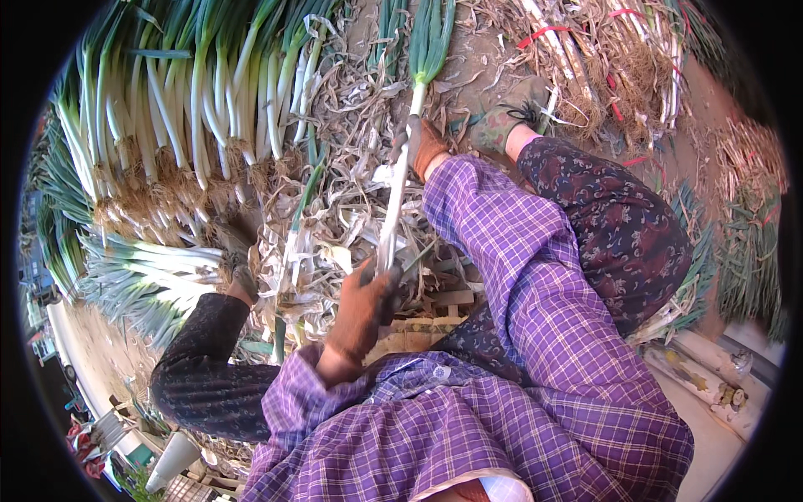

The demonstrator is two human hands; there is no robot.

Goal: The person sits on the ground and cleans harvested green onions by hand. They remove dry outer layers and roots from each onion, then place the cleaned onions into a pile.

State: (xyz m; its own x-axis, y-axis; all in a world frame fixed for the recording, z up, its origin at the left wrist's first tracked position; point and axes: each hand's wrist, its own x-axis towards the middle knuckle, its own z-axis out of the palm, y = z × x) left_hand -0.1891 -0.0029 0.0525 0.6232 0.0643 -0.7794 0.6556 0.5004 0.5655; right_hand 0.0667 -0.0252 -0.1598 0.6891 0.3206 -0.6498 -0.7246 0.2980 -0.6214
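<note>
A long Welsh onion (392, 207) stretches between my two hands, its white stem towards me and its green leaves pointing away. My right hand (425, 145), in an orange work glove with dark fingers, is closed around the upper stem below the leaves. Nearer my body, my left hand (364, 307), in a matching glove, grips the lower end of the stem and hides its tip. Below the onion lies a heap of dry, papery peelings (332, 232). Another onion with a green top (307, 194) lies in that heap, left of the held stem.
Clean Welsh onions (194, 94) with roots lie in a thick row at upper left, with a second pile (157, 267) below. Bundles of unpeeled onions (583, 63) tied with red strips lie at upper right. My camouflage shoe (502, 119) rests on the ground at right.
</note>
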